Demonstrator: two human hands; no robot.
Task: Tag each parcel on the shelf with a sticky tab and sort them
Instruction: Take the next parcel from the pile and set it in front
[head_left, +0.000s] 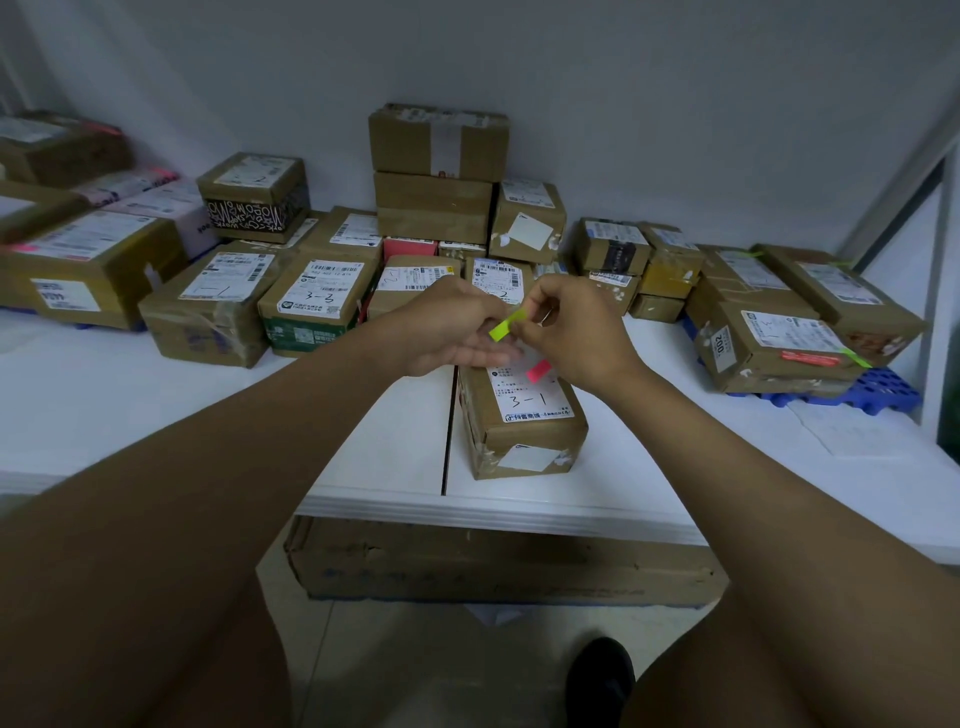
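Note:
A brown parcel (524, 421) marked "3-1" lies lengthwise near the front edge of the white shelf (374, 441). A pink sticky tab (538, 371) lies on its label. Just above it my left hand (452, 327) and my right hand (571, 332) meet over the parcel's far end. Both pinch a yellow-green sticky tab (506, 325) between their fingertips. Whether a pad of tabs is in the left hand is hidden by the fingers.
Many taped parcels crowd the back of the shelf: a stack (436, 171) in the middle, a group (93, 260) on the left, another (789, 322) on the right on a blue plastic pallet (878, 389). A large flat carton (498, 561) lies below the shelf.

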